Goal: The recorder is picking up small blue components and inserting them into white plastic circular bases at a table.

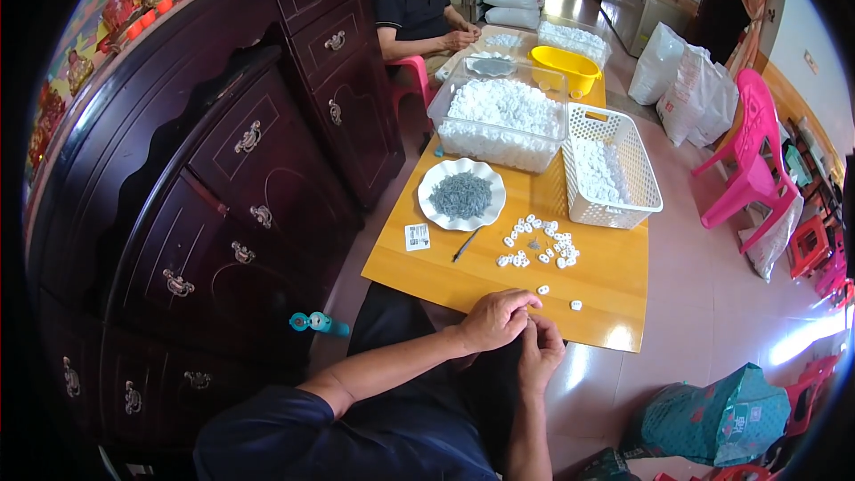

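Observation:
My left hand [497, 319] and my right hand [540, 353] meet at the front edge of the yellow-brown table [392, 258]. Both are closed in a pinch, fingertips together; whatever they hold is too small to make out. Just beyond them lie two small white plastic pieces, one nearer the left hand [543, 289] and a squarish piece [576, 305] to its right. Farther off, a loose group of similar white pieces [566, 254] is scattered around a few thin grey bits [534, 244]. A scalloped white plate [428, 205] holds a heap of small grey parts [461, 194].
A dark pen-like tool [465, 245] and a white card [417, 237] lie near the plate. Behind stand a clear bin [499, 150] and a white basket [614, 214], both holding white pieces, and a yellow tub [579, 80]. Another person [414, 13] sits at the far left. Dark cabinet [223, 240] at left.

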{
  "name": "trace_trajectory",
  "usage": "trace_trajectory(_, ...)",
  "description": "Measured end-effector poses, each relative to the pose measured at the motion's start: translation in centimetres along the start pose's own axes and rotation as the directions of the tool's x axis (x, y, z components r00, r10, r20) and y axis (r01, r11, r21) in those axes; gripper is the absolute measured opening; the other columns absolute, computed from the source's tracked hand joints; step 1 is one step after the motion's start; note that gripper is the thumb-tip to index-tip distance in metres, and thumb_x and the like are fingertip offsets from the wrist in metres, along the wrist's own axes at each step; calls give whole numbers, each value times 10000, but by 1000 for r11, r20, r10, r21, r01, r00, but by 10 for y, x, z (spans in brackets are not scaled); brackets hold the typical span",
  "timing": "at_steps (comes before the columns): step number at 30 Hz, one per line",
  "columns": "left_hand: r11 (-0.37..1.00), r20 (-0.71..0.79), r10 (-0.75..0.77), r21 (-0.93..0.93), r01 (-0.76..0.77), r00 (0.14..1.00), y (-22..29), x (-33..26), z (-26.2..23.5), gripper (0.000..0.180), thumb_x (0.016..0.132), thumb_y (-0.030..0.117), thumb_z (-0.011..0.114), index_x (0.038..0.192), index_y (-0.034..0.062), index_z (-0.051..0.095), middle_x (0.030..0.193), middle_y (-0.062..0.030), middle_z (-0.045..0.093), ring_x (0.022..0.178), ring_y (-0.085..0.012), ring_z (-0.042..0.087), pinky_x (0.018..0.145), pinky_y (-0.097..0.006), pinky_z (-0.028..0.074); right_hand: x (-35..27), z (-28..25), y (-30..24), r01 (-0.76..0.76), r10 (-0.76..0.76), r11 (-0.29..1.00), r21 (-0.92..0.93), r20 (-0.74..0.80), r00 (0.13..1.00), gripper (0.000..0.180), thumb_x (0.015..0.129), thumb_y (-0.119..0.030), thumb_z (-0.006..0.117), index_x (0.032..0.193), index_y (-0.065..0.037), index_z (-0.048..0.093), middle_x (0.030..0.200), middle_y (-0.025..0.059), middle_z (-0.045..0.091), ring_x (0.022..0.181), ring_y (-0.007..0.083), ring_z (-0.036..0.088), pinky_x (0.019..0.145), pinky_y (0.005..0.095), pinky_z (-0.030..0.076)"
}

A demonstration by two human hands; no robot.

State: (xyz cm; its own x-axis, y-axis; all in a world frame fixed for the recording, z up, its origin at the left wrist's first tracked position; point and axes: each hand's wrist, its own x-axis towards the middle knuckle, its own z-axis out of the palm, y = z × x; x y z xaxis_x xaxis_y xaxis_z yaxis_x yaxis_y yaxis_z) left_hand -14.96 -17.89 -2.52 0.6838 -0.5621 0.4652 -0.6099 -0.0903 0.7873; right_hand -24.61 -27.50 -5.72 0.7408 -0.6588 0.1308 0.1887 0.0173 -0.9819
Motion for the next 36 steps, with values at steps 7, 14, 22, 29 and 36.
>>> trace_trajectory(7, 976, 101, -179, -108, 190, 979, -2, 2, -9, 78, 898, 51, 674, 956, -2, 667, 758, -94, 682, 656, -156, 663, 616, -307, 524, 0, -2, 0, -82, 80, 992, 99, 22, 997, 82, 975, 4, 666, 1038, 38, 705, 913, 36, 724, 832, 75, 645, 789, 222, 521)
trace_trajectory(14, 987, 105, -151, -40, 156, 983, -3, 0, -8, 100, 902, 76, 699, 873, -5, 650, 745, -118, 678, 650, -200, 659, 609, -332, 507, 1, -3, 2, -79, 78, 990, 113, 13, 997, 80, 977, 8, 666, 1041, 38, 704, 925, 40, 725, 843, 81, 654, 799, 225, 530)
trace_trajectory(22, 981, 68, -168, -85, 174, 983, -3, -3, -3, 121, 893, 85, 692, 839, -12, 645, 752, -159, 684, 682, -317, 679, 618, -397, 517, -1, -3, 5, -61, 61, 990, 129, 1, 998, 68, 971, 25, 671, 1031, 36, 702, 923, 40, 725, 849, 82, 659, 809, 226, 535)
trace_trajectory(29, 971, 55, -205, -115, 210, 977, -10, -7, -1, 119, 874, 75, 714, 826, -12, 649, 742, -150, 676, 669, -291, 667, 617, -379, 511, -1, -4, 14, -10, 11, 998, 60, -17, 1000, 60, 962, 29, 685, 1016, 33, 709, 910, 39, 726, 848, 81, 656, 805, 225, 534)
trace_trajectory(36, 971, 94, -203, -109, 213, 975, -11, -8, -5, 122, 877, 75, 705, 812, -6, 642, 730, -138, 666, 658, -276, 655, 612, -374, 501, -1, -5, 12, -24, 21, 995, 92, 31, 999, 73, 963, 37, 664, 1026, 36, 703, 910, 52, 720, 812, 95, 649, 786, 241, 539)
